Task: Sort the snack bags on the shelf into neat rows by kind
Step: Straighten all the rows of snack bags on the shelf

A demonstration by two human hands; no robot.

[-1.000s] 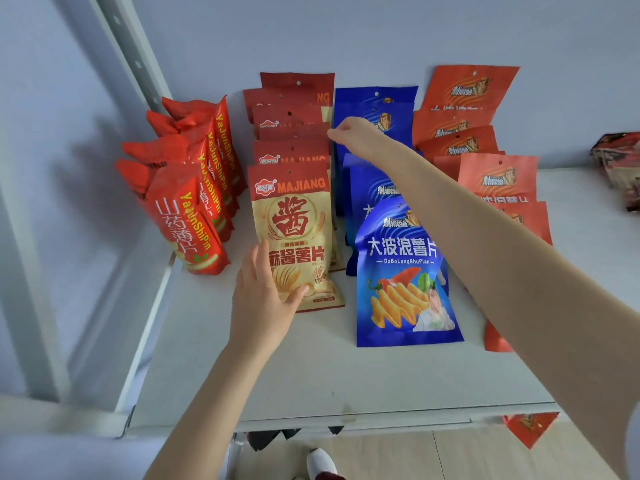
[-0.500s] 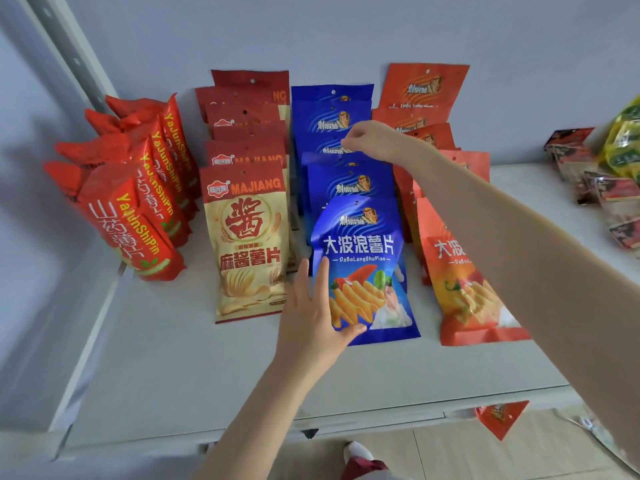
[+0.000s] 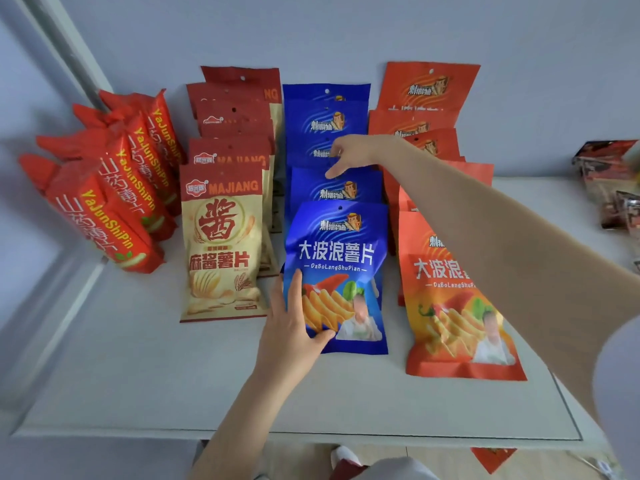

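Observation:
Four rows of snack bags stand on the white shelf (image 3: 138,375): red YaJunShiPin bags (image 3: 114,202) at the left, cream-and-red Majiang bags (image 3: 221,251), blue wave-chip bags (image 3: 343,251), and orange wave-chip bags (image 3: 446,306) at the right. My left hand (image 3: 294,334) lies against the lower left of the front blue bag, fingers straight along its edge and thumb across its front. My right hand (image 3: 349,154) reaches over the blue row, thumb and fingers pinching the top of a blue bag further back (image 3: 311,181). My right forearm hides part of the orange row.
Dark red packets (image 3: 609,188) lie at the shelf's far right. A grey upright post (image 3: 69,53) stands at the back left, and the wall is right behind the rows. An orange bag (image 3: 491,459) lies on the floor below the shelf's front edge.
My left hand moved from the front Majiang bag to the front blue bag. My right hand moved from the gap beside the Majiang row onto the blue row. The view shifted right.

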